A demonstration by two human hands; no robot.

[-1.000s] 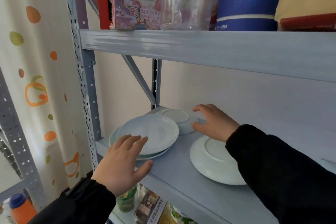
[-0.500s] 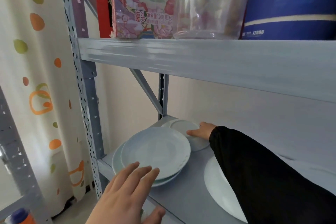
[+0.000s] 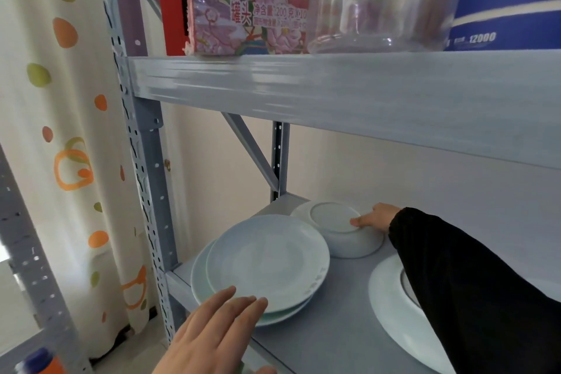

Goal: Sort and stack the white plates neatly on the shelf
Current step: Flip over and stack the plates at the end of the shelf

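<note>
The shelf (image 3: 334, 340) gives me little headroom under the board above, and its front edge is open. A large plate (image 3: 390, 307) lies upside down near right, partly under my sleeve. Two stacked plates (image 3: 267, 258) sit near left. Just behind them my right hand (image 3: 372, 218) grips the upturned dish (image 3: 349, 241), thumb on its foot ring. It is glazed and stiff, likely slippery and breakable, so I would hold it by the rim. My left hand (image 3: 212, 334) hovers flat and empty over the stack's near edge.

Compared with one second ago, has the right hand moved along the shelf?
Yes. The right hand has gone deeper and left, toward the rear post, away from the back rim of the large plate; it now holds the upturned bowl.
</note>
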